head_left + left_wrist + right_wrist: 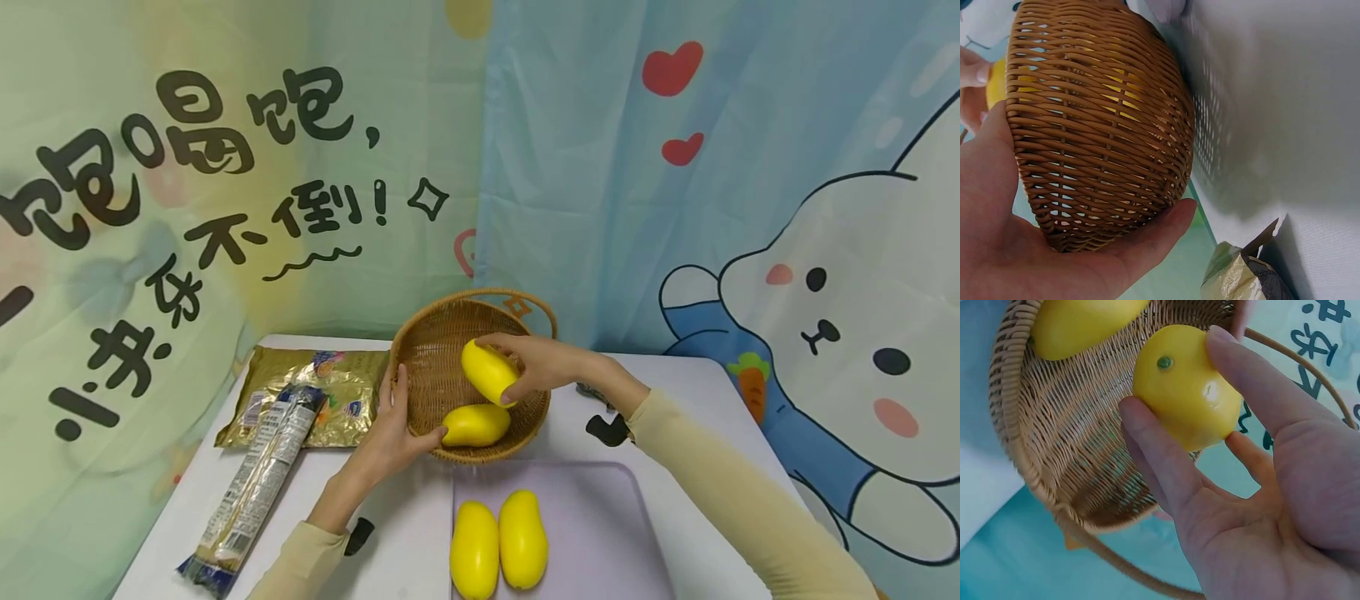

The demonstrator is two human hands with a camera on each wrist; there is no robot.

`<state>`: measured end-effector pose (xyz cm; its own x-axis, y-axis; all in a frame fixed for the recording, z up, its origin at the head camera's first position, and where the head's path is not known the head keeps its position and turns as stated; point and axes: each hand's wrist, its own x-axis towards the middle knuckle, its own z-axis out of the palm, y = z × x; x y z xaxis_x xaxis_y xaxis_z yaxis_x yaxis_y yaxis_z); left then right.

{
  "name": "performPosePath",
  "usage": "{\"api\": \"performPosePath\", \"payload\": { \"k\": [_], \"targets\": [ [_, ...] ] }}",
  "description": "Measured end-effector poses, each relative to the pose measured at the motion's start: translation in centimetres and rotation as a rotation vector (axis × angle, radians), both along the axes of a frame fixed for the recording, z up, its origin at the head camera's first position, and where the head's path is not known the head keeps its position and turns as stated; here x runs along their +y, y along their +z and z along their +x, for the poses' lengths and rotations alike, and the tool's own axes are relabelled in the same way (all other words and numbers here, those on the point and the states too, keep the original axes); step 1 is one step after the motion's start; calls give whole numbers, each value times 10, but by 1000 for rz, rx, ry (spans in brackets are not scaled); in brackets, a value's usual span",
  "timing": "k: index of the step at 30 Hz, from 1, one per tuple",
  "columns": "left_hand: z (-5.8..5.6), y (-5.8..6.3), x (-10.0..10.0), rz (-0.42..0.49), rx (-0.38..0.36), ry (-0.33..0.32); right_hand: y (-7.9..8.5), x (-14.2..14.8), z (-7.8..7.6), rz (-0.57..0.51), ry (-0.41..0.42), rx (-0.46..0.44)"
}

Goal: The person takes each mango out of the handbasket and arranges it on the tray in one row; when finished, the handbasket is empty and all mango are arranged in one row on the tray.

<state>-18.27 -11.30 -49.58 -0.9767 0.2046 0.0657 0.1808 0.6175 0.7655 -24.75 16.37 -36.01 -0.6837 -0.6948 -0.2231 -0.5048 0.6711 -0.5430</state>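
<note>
A brown wicker basket (427, 358) leans with its mouth toward me at the back of the table. My left hand (386, 442) holds its left side, thumb near the front rim and fingers along the outer wall, as the woven side (1104, 131) shows in the left wrist view. In my right hand (551, 367) is a yellow mango (489, 372), pinched between thumb and fingers at the basket's mouth; its green stem end shows in the right wrist view. Another mango (476, 426) lies inside the basket at the lower rim.
Two mangoes, a left one (474, 550) and a right one (523, 539), lie on a pale purple board (600, 517) in front. To the left, a long packet (258, 483) overlaps a gold bag (345, 417). Printed curtains (570, 167) hang behind the table.
</note>
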Motion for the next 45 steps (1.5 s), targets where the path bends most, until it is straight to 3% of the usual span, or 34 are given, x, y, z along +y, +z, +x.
{"api": "performPosePath", "payload": {
  "k": [14,22,35,39,45],
  "targets": [
    [1,0,1,9,7,-5,27,35,38,-57,-51,6],
    [2,1,1,9,-3,1,30,62,57,-46,-158,-22],
    [2,5,1,4,-9,-2,4,102,92,-78,-227,20],
    [1,5,2,9,-21,-8,-10,109,105,-119,-274,-32],
    [3,5,3,7,-15,-7,-45,116,121,-145,-359,-144]
  ]
}}
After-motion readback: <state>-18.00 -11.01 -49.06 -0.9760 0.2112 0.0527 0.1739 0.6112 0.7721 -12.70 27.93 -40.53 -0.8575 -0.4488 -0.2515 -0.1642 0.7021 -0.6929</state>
